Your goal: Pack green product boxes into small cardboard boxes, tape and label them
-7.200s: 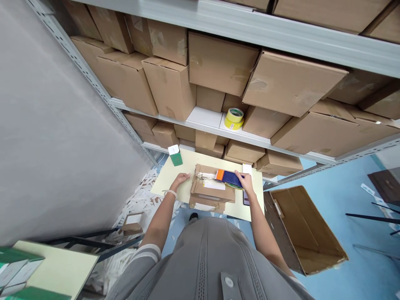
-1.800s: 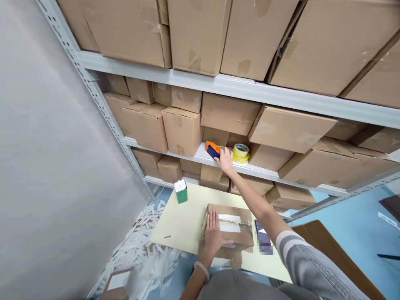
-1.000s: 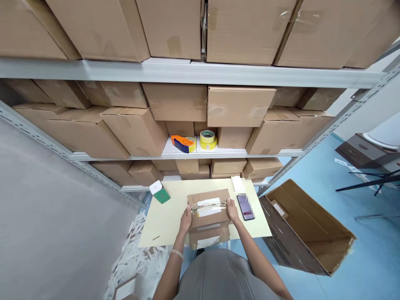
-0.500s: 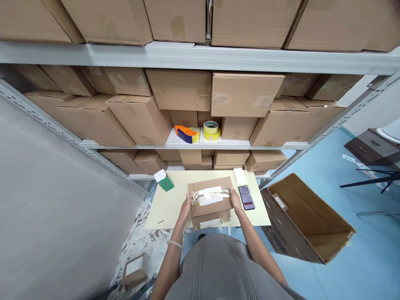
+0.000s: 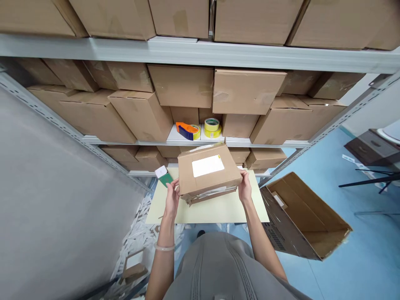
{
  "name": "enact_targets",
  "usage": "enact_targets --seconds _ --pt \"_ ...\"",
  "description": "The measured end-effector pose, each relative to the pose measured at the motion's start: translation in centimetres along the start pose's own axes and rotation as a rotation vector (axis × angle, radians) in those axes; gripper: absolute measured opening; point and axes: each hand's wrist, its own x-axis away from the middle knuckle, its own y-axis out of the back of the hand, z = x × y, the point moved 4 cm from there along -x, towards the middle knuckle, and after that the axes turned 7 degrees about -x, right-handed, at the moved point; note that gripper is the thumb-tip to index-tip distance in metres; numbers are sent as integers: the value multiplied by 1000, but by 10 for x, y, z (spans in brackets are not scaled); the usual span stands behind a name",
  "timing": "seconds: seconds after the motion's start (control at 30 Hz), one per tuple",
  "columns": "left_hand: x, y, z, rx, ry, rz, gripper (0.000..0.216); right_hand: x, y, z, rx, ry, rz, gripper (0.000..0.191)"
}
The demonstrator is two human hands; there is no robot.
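Observation:
A cardboard box (image 5: 190,185) with a white label (image 5: 208,166) on its upper face is held up above the cream tabletop (image 5: 206,213), tilted. My left hand (image 5: 172,196) grips its left side, and my right hand (image 5: 245,186) grips its right side near the front corner. Torn tape and a whitish strip show along the face toward me. Just left of the box, close to my left fingers, stands a small green and white box (image 5: 164,176). The phone seen earlier on the table's right is hidden now.
Shelves ahead hold several cardboard boxes (image 5: 248,91). An orange and blue tape dispenser (image 5: 187,131) and yellow tape rolls (image 5: 212,128) lie on the middle shelf. A large open carton (image 5: 308,216) stands right of the table. Paper scraps (image 5: 137,237) litter the floor at left.
Both hands have lifted the box off the table, away from me, and turned it. A different face with a plain white label now shows in place of the shiny taped one.

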Motion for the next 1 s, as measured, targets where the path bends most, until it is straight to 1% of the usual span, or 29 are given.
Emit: enact_targets --seconds 0.07,0.17,0.27,0.33,0.4,0.5,0.6,0.7,0.77,0.87,0.93,1.0 --pt "3 -1 0 -64 4 -17 66 1 0 3 -18 27 10 46" --pt "4 0 4 -265 -24 -36 72 4 3 3 -14 -31 51 42" --pt "5 0 7 -366 -91 44 81 6 9 0 35 -122 66 40" --pt "5 0 8 -415 -144 114 86 7 14 -2 45 -165 42 43" --pt "7 1 9 -498 -193 161 88 7 19 -4 17 -218 6 50" --pt "8 3 10 -639 -257 171 83 9 21 -7 -36 -316 -31 58" --pt "12 4 8 -710 -325 150 77 11 18 -9 -76 -371 -16 57" --pt "18 5 4 -713 -403 124 71 14 13 -15 -119 -374 -8 55" --pt "26 8 1 -665 -429 117 69 15 8 -22 -144 -359 -15 52" --pt "41 17 -3 -540 -400 113 66 17 1 -34 -186 -333 -24 47" --pt "54 24 -7 -446 -372 101 58 17 -5 -43 -222 -333 -18 44" --pt "69 33 -11 -344 -344 52 47 15 -11 -53 -255 -342 -3 41"
